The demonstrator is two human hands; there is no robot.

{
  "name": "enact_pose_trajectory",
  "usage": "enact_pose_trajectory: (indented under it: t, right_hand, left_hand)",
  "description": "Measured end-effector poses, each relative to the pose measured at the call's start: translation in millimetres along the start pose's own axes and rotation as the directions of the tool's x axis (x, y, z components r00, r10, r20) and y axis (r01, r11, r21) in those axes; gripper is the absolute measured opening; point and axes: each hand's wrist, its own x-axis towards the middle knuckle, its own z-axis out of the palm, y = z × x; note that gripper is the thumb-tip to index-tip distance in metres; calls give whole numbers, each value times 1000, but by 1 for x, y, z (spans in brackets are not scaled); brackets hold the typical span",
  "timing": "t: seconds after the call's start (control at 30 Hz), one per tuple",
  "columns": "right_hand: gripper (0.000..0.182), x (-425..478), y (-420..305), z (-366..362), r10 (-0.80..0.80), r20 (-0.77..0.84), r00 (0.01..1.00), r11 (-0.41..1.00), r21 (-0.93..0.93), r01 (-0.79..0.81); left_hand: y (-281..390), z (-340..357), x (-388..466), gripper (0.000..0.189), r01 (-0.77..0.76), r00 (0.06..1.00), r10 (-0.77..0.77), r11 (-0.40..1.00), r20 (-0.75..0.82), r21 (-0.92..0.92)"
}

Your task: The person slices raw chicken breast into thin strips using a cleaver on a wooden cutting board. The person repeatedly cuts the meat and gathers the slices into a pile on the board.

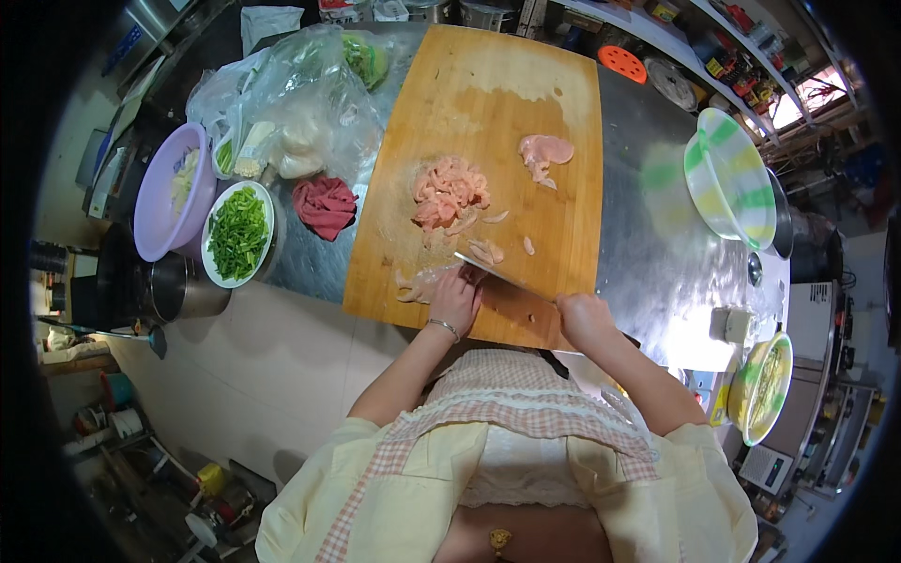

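My right hand [586, 320] grips the handle of a kitchen knife [507, 276], likely a cleaver. Its blade slants up and left across the wooden cutting board [493, 70]. Just left of the blade, my left hand [454, 299] holds a piece of pale raw meat [415, 288] down on the board, the fingertips bent close to the blade. My fingers hide part of that piece. Cut strips [486, 250] lie just beyond the blade tip. Farther up sits a heap of sliced raw meat [450, 191], with a larger uncut piece [546, 156] to its right.
Left of the board are a crumpled red cloth [324, 207], a plate of chopped greens [239, 236], a purple basin [149, 204] and plastic bags of vegetables [303, 98]. On the right stand a striped basin [732, 183] and a bowl of shredded food [767, 387], near the metal table's [633, 281] edge.
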Motion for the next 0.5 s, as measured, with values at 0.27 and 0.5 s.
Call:
enact_pose_trajectory:
  t: [0.27, 0.5]
  right_hand:
    - [15, 46, -41, 22, -47, 21, 999, 998, 36, 46]
    - [16, 8, 5, 24, 30, 40, 999, 996, 78, -33]
  left_hand:
    - [10, -14, 4, 30, 103, 954, -126, 990, 273, 98]
    - [6, -13, -1, 22, 35, 999, -35, 999, -3, 40]
